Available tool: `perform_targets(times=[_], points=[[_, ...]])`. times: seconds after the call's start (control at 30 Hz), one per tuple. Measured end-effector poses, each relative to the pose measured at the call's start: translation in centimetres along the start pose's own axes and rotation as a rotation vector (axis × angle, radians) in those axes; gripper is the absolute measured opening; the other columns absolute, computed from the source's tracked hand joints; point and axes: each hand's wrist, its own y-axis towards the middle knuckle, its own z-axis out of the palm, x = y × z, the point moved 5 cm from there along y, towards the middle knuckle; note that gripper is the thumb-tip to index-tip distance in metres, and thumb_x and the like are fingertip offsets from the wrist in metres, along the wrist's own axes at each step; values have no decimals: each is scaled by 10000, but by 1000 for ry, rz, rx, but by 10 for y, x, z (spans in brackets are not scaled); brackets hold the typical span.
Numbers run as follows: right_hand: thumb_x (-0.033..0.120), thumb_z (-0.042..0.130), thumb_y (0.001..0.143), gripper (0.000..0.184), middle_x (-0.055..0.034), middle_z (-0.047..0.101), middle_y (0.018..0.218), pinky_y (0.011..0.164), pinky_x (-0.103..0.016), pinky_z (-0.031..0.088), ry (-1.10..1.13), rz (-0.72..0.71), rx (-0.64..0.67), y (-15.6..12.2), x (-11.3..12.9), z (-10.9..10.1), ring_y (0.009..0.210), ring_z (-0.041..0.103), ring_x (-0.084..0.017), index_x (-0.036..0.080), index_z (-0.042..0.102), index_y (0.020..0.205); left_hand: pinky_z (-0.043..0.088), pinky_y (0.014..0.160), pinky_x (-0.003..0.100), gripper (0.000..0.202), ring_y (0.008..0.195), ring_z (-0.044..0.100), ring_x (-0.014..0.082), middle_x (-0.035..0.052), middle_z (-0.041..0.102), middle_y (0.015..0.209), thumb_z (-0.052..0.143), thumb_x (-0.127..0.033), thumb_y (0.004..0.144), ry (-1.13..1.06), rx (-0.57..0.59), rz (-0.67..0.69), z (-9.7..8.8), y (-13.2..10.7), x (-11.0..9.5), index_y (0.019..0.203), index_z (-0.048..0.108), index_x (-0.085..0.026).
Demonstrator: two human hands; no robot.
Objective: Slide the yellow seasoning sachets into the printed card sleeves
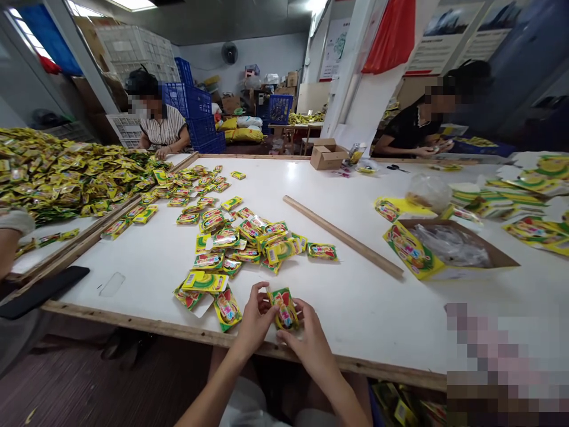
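Near the front edge of the white table, my left hand point(256, 317) and my right hand point(306, 332) hold one small green and yellow printed candy box point(284, 309) between them. Fingers of both hands are closed on its sides, and its printed face is turned up towards me. Just left of my left hand lies a similar candy box point(227, 308), flat on the table. Beyond it spreads a loose heap of candy boxes point(240, 237), some with white flaps sticking out. One more box point(322, 251) lies apart at the heap's right end.
A wooden strip point(342, 236) lies slantwise across the table point(355, 308). To the right stands an open yellow carton point(444, 252) with clear plastic inside. A large pile of yellow packets point(66, 172) fills the left side. Two people point(164, 121) sit across the table.
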Motion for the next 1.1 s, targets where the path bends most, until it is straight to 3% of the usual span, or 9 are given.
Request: perform_targets(times=[0.2, 0.37, 0.47, 0.53, 0.6, 0.7, 0.77, 0.93, 1.1], points=[[371, 568, 857, 361, -80, 638, 1121, 833, -348, 529, 227, -7, 67, 13, 14, -3, 962, 636, -217, 221, 503, 1180, 506, 762, 294, 349, 842, 637, 179, 53, 657, 954, 615, -294, 835, 69, 56, 67, -1, -6, -9, 1155, 520, -193], [389, 537, 888, 352, -42, 662, 932, 717, -294, 544, 276, 4, 107, 17, 9, -8, 820, 663, -193, 230, 499, 1200, 505, 810, 319, 242, 873, 637, 199, 57, 684, 928, 601, -267, 836, 158, 113, 79, 3, -7, -15, 1059, 614, -173], [391, 532, 894, 302, -35, 663, 919, 685, -282, 537, 251, -25, 147, 21, 11, -14, 786, 658, -188, 231, 542, 1150, 488, 889, 340, 225, 1056, 594, 238, 85, 660, 1050, 582, -222, 830, 191, 122, 121, 9, -5, -18, 1042, 644, -178], [390, 525, 897, 216, -37, 666, 886, 709, -292, 526, 215, -68, 137, 24, 13, -19, 793, 648, -195, 217, 603, 1000, 465, 942, 349, 208, 1153, 542, 246, 92, 629, 1131, 560, -179, 823, 194, 112, 171, 15, -4, -19, 1008, 654, -182], [378, 534, 893, 190, -46, 663, 874, 759, -311, 514, 195, -111, 56, 27, 14, -24, 832, 639, -207, 207, 617, 890, 468, 939, 349, 237, 1105, 570, 221, 81, 627, 1120, 531, -140, 820, 144, 108, 207, 23, -4, -19, 1034, 619, -192], [348, 563, 880, 192, -57, 666, 939, 797, -329, 513, 248, -117, -84, 26, 10, -31, 885, 640, -212, 211, 599, 1010, 498, 866, 332, 316, 945, 625, 179, 55, 643, 1040, 497, -106, 822, 62, 99, 219, 31, -4, -21, 1120, 523, -207], [335, 571, 880, 212, -61, 667, 966, 800, -328, 514, 255, -128, -78, 25, 10, -32, 900, 639, -209, 214, 603, 1050, 494, 855, 324, 271, 931, 623, 179, 56, 647, 1012, 491, -111, 832, 99, 92, 233, 33, -5, -24, 1083, 543, -198], [331, 575, 887, 155, -65, 665, 951, 792, -313, 499, 217, -212, -10, 21, 24, -33, 911, 618, -207, 206, 665, 908, 484, 800, 303, 128, 874, 616, 188, 67, 659, 914, 536, -231, 872, 227, 42, 274, 32, -8, -33, 913, 638, -165], [358, 592, 861, 184, -56, 674, 860, 723, -304, 496, 208, -107, -31, 25, 26, -36, 783, 620, -197, 189, 655, 902, 467, 722, 272, 131, 763, 597, 164, 43, 664, 839, 568, -236, 846, 244, -14, 186, 33, -5, -31, 928, 639, -161]])
